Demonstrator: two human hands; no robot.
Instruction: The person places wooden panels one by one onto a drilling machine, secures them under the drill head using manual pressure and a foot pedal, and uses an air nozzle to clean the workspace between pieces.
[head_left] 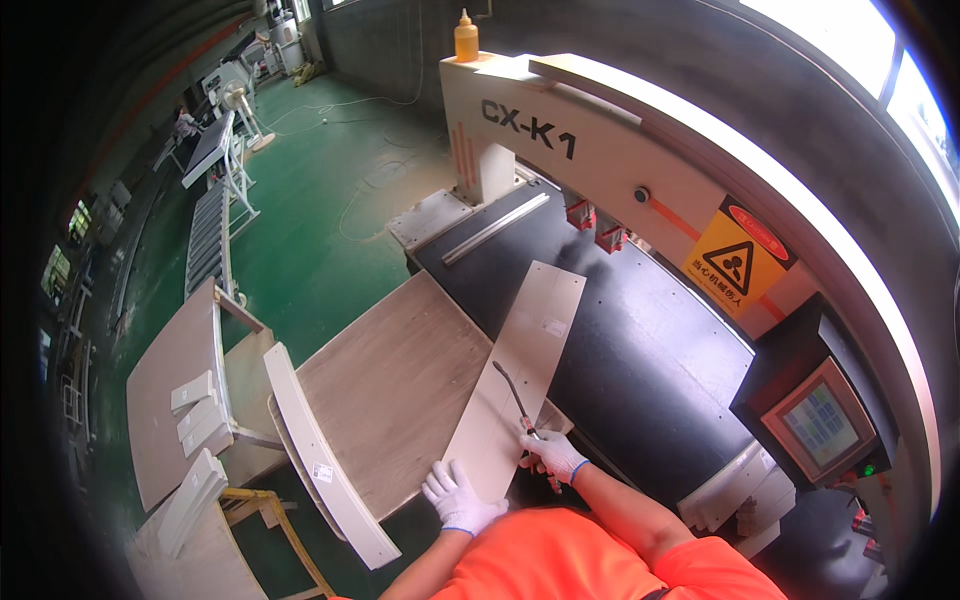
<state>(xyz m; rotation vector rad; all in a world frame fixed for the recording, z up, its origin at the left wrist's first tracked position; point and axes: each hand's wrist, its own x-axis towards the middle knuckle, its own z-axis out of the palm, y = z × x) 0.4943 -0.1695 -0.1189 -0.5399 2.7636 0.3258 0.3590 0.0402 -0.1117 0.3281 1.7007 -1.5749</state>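
Observation:
A long pale panel (535, 335) with small holes lies slantwise in front of me. Its far end rests on the black machine bed (650, 320), and its near part overlaps a brown wooden board (395, 385). My left hand (463, 500), in a white glove, lies on the panel's near left edge with fingers spread. In my gloved right hand (556, 456) is an air blow gun (514, 393) with a thin, bent dark nozzle and a partly red body. The nozzle points away from me above the panel; whether its tip touches the surface I cannot tell.
A white machine beam (620, 150) arches over the bed, with red clamps (608, 236) beneath. A control screen (820, 420) stands at right above stacked panels (735, 490). Long pale panels (325, 455) stand left of the brown board. A pale-topped table (175, 350) holds short strips.

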